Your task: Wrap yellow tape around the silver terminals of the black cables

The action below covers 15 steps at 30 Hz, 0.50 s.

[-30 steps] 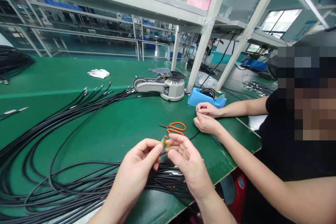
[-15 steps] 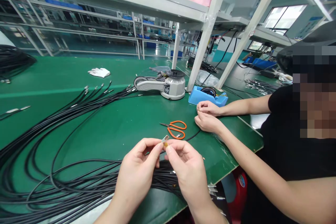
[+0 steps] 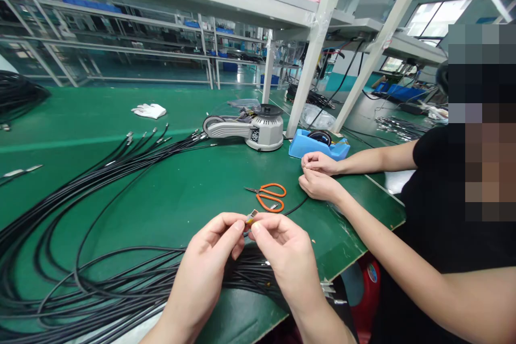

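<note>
Between my fingertips is a small metal cable connector (image 3: 252, 215) with a bit of yellow-amber tape on it. My left hand (image 3: 207, 258) pinches it from the left with thumb and forefinger. From the other side, the thumb and forefinger of my right hand (image 3: 285, 255) are closed at the tape; my fingers partly hide it. Under and behind my hands runs a bundle of black cables (image 3: 153, 274), curving off to the left. Just beyond my fingertips lie orange-handled scissors (image 3: 271, 196) on the green tabletop (image 3: 193, 193).
A grey tape dispenser (image 3: 264, 131) and a blue tape holder (image 3: 300, 145) stand farther back. A white glove (image 3: 149, 110) lies behind the cable ends. At right, a co-worker's hands (image 3: 318, 174) are held together above the table. Shelf posts (image 3: 310, 59) rise behind.
My fingertips have shifted slightly on the connector, which is now turned a little and less exposed. The view has moved slightly; the co-worker's hands look nearly unchanged.
</note>
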Available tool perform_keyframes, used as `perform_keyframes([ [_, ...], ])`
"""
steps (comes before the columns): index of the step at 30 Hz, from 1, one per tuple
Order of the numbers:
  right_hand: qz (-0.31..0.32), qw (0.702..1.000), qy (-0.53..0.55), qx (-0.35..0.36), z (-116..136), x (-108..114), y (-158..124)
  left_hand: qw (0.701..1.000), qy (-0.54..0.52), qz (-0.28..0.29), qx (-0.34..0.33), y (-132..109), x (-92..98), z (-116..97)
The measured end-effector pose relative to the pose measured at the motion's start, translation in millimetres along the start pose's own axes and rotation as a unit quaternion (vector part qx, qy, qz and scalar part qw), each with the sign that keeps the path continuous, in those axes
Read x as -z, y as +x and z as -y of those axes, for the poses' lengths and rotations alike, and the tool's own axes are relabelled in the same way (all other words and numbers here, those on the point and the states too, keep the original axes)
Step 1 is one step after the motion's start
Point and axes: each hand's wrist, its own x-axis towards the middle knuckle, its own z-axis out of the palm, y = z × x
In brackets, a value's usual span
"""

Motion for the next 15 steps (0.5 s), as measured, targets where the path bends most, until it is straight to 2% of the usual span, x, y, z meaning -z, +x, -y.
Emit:
perform_keyframes([
  [15, 0.005, 1.000, 0.002, 0.005, 3.4, 0.4, 1.2, 0.999, 0.028, -0.010, 0.022, 2.7, -3.2, -5.4],
])
